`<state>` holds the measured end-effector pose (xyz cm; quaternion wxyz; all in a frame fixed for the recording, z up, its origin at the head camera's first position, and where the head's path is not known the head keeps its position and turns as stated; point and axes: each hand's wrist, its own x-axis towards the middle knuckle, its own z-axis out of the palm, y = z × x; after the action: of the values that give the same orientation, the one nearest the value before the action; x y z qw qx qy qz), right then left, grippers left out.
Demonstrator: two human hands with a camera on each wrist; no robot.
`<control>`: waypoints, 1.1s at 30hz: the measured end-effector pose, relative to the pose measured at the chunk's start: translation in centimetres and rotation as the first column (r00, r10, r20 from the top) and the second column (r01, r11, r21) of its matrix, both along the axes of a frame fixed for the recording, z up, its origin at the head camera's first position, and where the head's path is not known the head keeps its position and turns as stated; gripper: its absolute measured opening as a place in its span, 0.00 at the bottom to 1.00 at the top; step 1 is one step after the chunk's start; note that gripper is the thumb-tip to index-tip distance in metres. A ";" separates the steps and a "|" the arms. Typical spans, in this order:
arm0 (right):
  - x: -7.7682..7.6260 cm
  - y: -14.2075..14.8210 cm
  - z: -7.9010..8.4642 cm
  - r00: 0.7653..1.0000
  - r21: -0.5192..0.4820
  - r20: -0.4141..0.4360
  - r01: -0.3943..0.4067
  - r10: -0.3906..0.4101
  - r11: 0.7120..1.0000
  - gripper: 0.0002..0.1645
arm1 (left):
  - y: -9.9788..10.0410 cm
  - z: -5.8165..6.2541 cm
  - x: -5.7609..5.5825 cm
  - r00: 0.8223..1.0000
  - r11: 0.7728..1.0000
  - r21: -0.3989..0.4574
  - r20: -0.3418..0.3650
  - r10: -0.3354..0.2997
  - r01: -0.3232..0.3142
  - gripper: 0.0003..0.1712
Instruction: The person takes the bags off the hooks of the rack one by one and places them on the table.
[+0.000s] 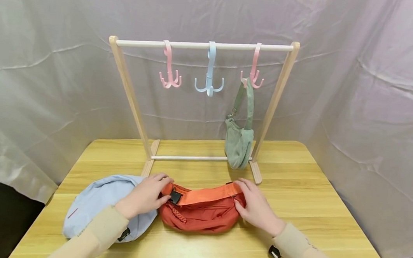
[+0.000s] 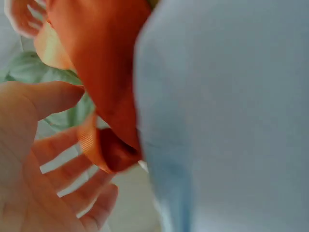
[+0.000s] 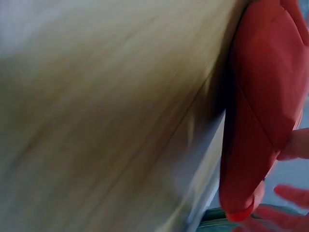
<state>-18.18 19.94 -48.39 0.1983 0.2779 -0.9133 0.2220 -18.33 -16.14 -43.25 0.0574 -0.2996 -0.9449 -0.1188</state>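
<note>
Left hand (image 1: 147, 195): fingers spread, touching red bag (image 1: 202, 218). Right hand (image 1: 257, 206): thumb against bag's far end; pinching or not, can't tell. Red bag midway between side edges of table (image 1: 311, 197). Blue bag (image 1: 97, 199) toward left edge, under forearm (image 1: 104, 227); tag (image 1: 72, 213) illegible. Rack (image 1: 141, 43) near back edge.

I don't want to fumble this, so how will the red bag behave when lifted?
The red bag will probably sag and fold, since its fabric is creased. Its orange strap, a flat band, may flop. Rolling seems unlikely, given its long, wrinkled body.
</note>
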 end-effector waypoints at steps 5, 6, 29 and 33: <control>0.0 -1.2 0.5 0.986 0.057 -0.033 -0.164 0.166 0.985 0.33 | 1.6 0.7 0.3 0.990 0.991 -0.017 0.042 -0.135 0.136 0.28; 0.0 -1.4 0.6 0.980 0.067 -0.024 -0.195 0.197 0.979 0.33 | 1.9 0.9 0.3 0.985 0.986 -0.026 0.059 -0.164 0.165 0.28; 0.1 -2.4 -0.6 0.922 0.272 0.325 -0.302 0.209 0.914 0.40 | 2.5 -0.7 0.0 0.936 0.961 -0.207 0.336 -0.108 0.185 0.40; 0.2 -2.4 -0.8 0.926 0.300 0.315 -0.307 0.210 0.903 0.39 | 2.7 -0.5 -0.2 0.937 0.954 -0.233 0.333 -0.102 0.187 0.38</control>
<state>-17.94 17.50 -49.16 -0.0135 0.3943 -0.9110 0.1199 -18.49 -13.44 -43.74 -0.1444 -0.3507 -0.9243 -0.0437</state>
